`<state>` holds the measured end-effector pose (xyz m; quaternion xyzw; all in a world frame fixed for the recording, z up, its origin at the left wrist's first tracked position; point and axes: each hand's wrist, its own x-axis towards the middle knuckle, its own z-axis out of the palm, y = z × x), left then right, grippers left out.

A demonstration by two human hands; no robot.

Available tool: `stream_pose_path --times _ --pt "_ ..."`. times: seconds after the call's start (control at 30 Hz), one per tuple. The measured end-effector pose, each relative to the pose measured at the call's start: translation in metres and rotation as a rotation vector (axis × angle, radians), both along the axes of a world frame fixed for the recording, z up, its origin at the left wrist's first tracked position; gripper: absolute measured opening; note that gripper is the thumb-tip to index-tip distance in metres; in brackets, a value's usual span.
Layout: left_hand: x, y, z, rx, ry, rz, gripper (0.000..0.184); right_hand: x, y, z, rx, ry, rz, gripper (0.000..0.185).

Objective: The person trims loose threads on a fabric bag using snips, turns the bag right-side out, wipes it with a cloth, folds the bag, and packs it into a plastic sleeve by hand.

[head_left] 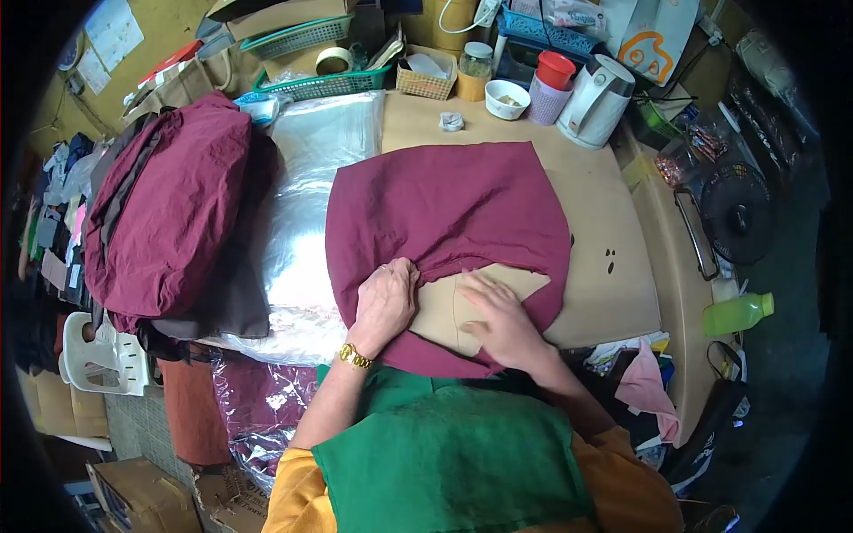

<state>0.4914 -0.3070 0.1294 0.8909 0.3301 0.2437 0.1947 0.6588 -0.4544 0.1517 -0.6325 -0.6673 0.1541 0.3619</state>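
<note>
A piece of maroon cloth (pixel 453 195), perhaps a garment, lies spread on the table in front of me. Within its folds shows a tan, cardboard-like panel (pixel 435 315) with a line down its middle. My left hand (pixel 386 298), with a gold watch at the wrist, is closed on the cloth's edge at the panel's left side; its fingertips are hidden. My right hand (pixel 498 320) rests on the right part of the panel, fingers stretched out and apart. Creases run through the cloth just above both hands.
A pile of maroon garments (pixel 178 213) lies at the left, beside a stack of clear plastic bags (pixel 320 213). Along the back stand green baskets (pixel 324 84), a jar (pixel 474 71), a white bowl (pixel 506 100) and a kettle (pixel 595 102). A green bottle (pixel 737 314) is at the right.
</note>
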Motion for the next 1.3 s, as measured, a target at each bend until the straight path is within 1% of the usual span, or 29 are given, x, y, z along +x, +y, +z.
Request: stream_pose_path --times 0.03,0.1,0.17,0.2,0.27,0.3,0.33,0.4,0.43,0.5,0.53,0.6,0.63,0.67,0.73,0.77,0.83,0.87,0.93,0.97,1.0,1.03,1.07,1.1,1.13,1.17,1.2,1.27,1.3 --pt "0.001 -0.001 0.000 -0.004 -0.006 0.028 0.011 -0.012 0.008 -0.002 0.082 -0.292 -0.033 0.024" --pt "0.002 0.000 -0.004 -0.018 -0.037 0.042 0.012 -0.016 0.012 -0.002 0.168 -0.583 -0.056 0.029" --pt "0.001 0.001 -0.005 -0.031 -0.066 0.060 0.012 -0.009 0.005 0.004 -0.105 -0.195 0.409 0.033" --pt "0.002 0.000 -0.005 -0.039 -0.071 0.073 0.012 -0.004 0.006 0.021 -0.105 -0.194 0.411 0.033" --pt "0.004 0.002 -0.005 -0.040 -0.081 0.080 0.013 0.010 0.014 0.065 -0.979 0.146 0.664 0.031" --pt "0.004 0.002 -0.005 -0.048 -0.091 0.080 0.013 0.015 0.004 0.056 -0.783 0.268 0.497 0.028" --pt "0.003 0.002 -0.005 -0.059 -0.099 0.080 0.013 0.018 0.006 0.045 -0.783 0.268 0.495 0.028" --pt "0.003 0.002 -0.005 -0.066 -0.093 0.074 0.013 0.025 0.014 0.019 -0.272 0.060 0.101 0.028" --pt "0.003 0.002 -0.005 -0.070 -0.087 0.069 0.012 0.023 0.020 0.011 -0.271 0.059 0.103 0.028" --pt "0.003 0.002 -0.004 -0.075 -0.079 0.058 0.013 0.011 0.036 -0.001 -0.028 -0.335 -0.033 0.042" --pt "0.002 0.002 -0.003 -0.080 -0.069 0.045 0.013 0.002 0.034 -0.005 -0.026 -0.332 -0.034 0.042" --pt "0.003 0.001 -0.002 -0.085 -0.090 0.070 0.012 -0.018 0.027 -0.010 -0.158 -0.483 0.193 0.053" --pt "0.003 0.000 -0.002 -0.097 -0.117 0.099 0.011 -0.015 0.023 -0.003 -0.085 -0.433 0.369 0.041" --pt "-0.001 -0.004 0.001 -0.096 -0.118 0.100 0.011 -0.008 0.022 0.007 -0.084 -0.435 0.370 0.041" --pt "-0.012 -0.012 0.019 0.104 -0.031 -0.053 0.013 0.013 0.022 0.030 -0.708 0.180 0.658 0.027" --pt "-0.019 -0.021 0.033 0.154 0.044 0.033 0.020 0.017 0.011 0.031 -0.631 0.335 0.347 0.019" --pt "-0.032 -0.029 0.050 0.187 0.063 0.205 0.026 0.043 0.009 0.021 -0.149 -0.129 0.038 0.021" --pt "-0.041 -0.029 0.052 0.177 0.105 0.299 0.027 0.048 0.006 0.013 0.021 -0.202 -0.203 0.025" --pt "-0.070 -0.016 0.034 0.003 0.151 0.327 0.026 0.063 0.004 -0.002 0.067 -0.285 -0.375 0.030" --pt "-0.082 -0.012 0.027 -0.053 0.177 0.305 0.023 0.067 0.004 -0.004 0.066 -0.279 -0.372 0.030" --pt "-0.094 -0.008 0.024 -0.108 0.204 0.284 0.021 0.072 0.006 -0.004 0.051 -0.318 -0.437 0.028" --pt "-0.101 -0.008 0.021 -0.098 0.143 0.255 0.019 0.074 0.008 -0.004 0.039 -0.360 -0.500 0.027" --pt "-0.105 -0.007 0.020 -0.085 0.081 0.225 0.017 0.073 0.012 -0.005 0.042 -0.356 -0.497 0.027" --pt "-0.104 -0.008 0.023 -0.081 0.084 0.226 0.017 0.069 0.016 -0.008 0.088 -0.295 -0.410 0.024" --pt "-0.101 -0.011 0.027 -0.192 0.009 0.285 0.019 0.061 0.022 -0.005 0.133 -0.235 -0.323 0.022" --pt "-0.096 -0.014 0.029 -0.302 -0.067 0.339 0.021 0.047 0.027 0.002 0.107 -0.192 -0.232 0.019" --pt "-0.091 -0.012 0.027 -0.301 -0.066 0.331 0.021 0.034 0.032 0.002 0.025 -0.193 -0.158 0.019" --pt "-0.074 -0.005 0.022 -0.344 -0.204 0.358 0.036 0.004 0.047 -0.002 -0.081 -0.146 -0.024 0.020" --pt "-0.064 -0.003 0.028 -0.356 -0.195 0.337 0.035 -0.010 0.056 -0.008 -0.129 -0.043 0.002 0.019"
